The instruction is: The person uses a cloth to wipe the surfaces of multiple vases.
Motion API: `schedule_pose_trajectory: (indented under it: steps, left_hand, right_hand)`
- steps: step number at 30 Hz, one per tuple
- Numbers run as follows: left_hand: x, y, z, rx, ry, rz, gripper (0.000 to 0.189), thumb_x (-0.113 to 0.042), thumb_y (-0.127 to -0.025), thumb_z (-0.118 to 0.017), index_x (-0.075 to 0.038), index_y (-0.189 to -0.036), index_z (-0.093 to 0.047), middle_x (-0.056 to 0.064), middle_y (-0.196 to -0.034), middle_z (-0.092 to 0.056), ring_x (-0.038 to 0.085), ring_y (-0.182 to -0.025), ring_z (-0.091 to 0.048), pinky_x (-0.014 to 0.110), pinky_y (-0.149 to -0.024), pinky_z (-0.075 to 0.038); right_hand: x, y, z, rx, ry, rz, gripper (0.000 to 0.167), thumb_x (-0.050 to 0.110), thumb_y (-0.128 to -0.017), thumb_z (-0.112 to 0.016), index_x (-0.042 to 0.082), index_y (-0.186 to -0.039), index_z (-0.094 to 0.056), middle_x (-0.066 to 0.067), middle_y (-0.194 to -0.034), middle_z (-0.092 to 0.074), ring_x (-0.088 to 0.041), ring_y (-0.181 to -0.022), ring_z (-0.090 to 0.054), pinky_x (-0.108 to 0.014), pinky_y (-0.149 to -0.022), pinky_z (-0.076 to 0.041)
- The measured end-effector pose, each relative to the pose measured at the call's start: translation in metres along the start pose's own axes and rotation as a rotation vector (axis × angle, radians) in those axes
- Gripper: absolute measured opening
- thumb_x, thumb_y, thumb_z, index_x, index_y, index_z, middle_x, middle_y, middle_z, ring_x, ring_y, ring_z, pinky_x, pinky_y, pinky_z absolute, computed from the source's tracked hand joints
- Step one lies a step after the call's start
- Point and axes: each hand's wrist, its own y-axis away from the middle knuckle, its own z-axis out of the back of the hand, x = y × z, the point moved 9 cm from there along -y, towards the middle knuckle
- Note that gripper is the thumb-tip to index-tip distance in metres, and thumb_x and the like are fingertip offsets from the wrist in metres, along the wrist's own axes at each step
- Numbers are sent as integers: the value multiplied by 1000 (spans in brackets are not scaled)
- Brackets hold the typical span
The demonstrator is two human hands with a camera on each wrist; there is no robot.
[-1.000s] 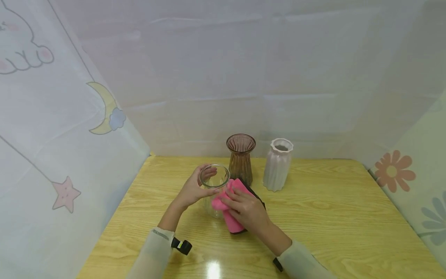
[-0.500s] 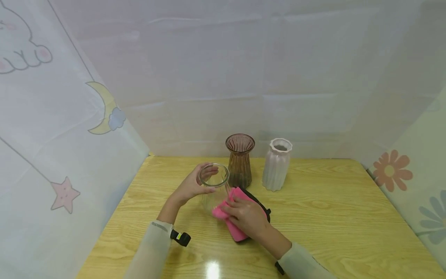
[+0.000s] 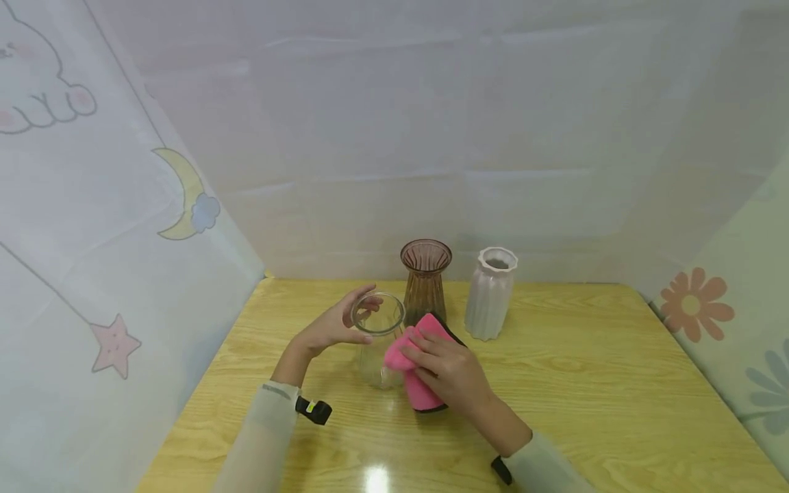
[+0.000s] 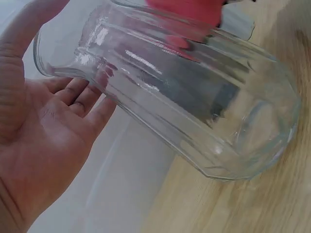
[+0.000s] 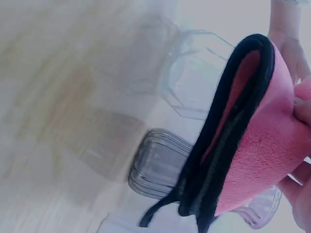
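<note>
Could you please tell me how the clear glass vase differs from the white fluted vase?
The clear glass vase is see-through; the white fluted vase is opaque. The clear glass vase has a smooth round rim; the white fluted vase, a scalloped one. Both are open at the top.

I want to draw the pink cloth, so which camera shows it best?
The right wrist view. The pink cloth is big and close there, with its fold and dark edging showing. The head view shows it smaller, partly covered by the right hand. The left wrist view shows just a piece near the top.
</note>
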Motion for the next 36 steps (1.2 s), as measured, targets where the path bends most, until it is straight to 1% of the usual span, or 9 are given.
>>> schedule_pose_trajectory:
  steps: [3,7,9,11,14,17,22,27,36]
  left_hand:
    - [-2,5,-3,-38,0,-10,106,-21,-86,-83,-12,-163,-11,16,-161,-31,36,-148,-27,58,-121,-18]
    - [-3,12,-8,-144,-6,-28,107,-26,-84,-85,-10,-162,-12,17,-160,-32,36,-149,-27,56,-122,-17]
    - [-2,14,-9,-204,-8,-24,106,-25,-84,-85,-9,-161,-14,16,-158,-35,35,-148,-29,55,-122,-17]
    - [-2,16,-11,-254,-2,-6,104,-22,-84,-85,-9,-161,-15,14,-158,-37,33,-148,-32,56,-122,-17]
    - [-2,16,-13,-308,-5,29,103,-20,-84,-85,-9,-160,-16,12,-158,-40,31,-147,-35,56,-122,-19]
    - [-2,16,-15,-337,-9,45,103,-20,-84,-85,-9,-160,-16,11,-157,-41,30,-146,-37,56,-121,-21]
    - [-3,15,-14,-357,-17,33,99,-21,-84,-85,-8,-158,-20,12,-156,-42,31,-145,-38,54,-121,-24]
    - [-2,13,-13,-351,-23,30,96,-19,-86,-83,-8,-158,-22,12,-155,-44,30,-145,-40,54,-121,-24]
    - [-1,9,-11,-294,23,25,92,-15,-88,-80,-7,-157,-21,14,-154,-42,33,-145,-37,55,-122,-21]
  right_hand:
    - [0,-5,5,-55,9,39,38,15,-78,-84,12,-115,-78,-13,-115,-74,-32,-107,-72,-42,-85,-59]
    - [2,-8,3,-77,17,73,24,26,-99,-67,13,-115,-79,-12,-115,-74,-32,-108,-71,-43,-86,-58]
    - [2,-8,-1,-73,20,81,31,32,-106,-56,13,-113,-79,-12,-115,-74,-33,-109,-71,-43,-86,-58]
    - [2,-7,-5,-69,20,87,37,35,-108,-49,13,-113,-79,-12,-114,-75,-33,-109,-71,-43,-87,-58]
    - [1,-6,-12,-51,24,92,31,32,-105,-55,14,-116,-78,-11,-115,-75,-32,-110,-70,-42,-89,-57]
    - [1,-6,-17,-21,22,82,28,29,-100,-64,15,-121,-76,-9,-118,-74,-30,-113,-69,-41,-92,-56]
    - [2,-7,-21,2,6,55,38,21,-85,-79,14,-122,-75,-10,-119,-73,-31,-111,-70,-42,-91,-57]
    - [3,-5,-23,-5,-13,35,44,15,-74,-86,13,-117,-77,-12,-117,-74,-33,-105,-72,-42,-86,-59]
    - [5,5,-32,28,15,33,40,14,-70,-90,14,-110,-80,-14,-110,-75,-30,-99,-74,-40,-84,-59]
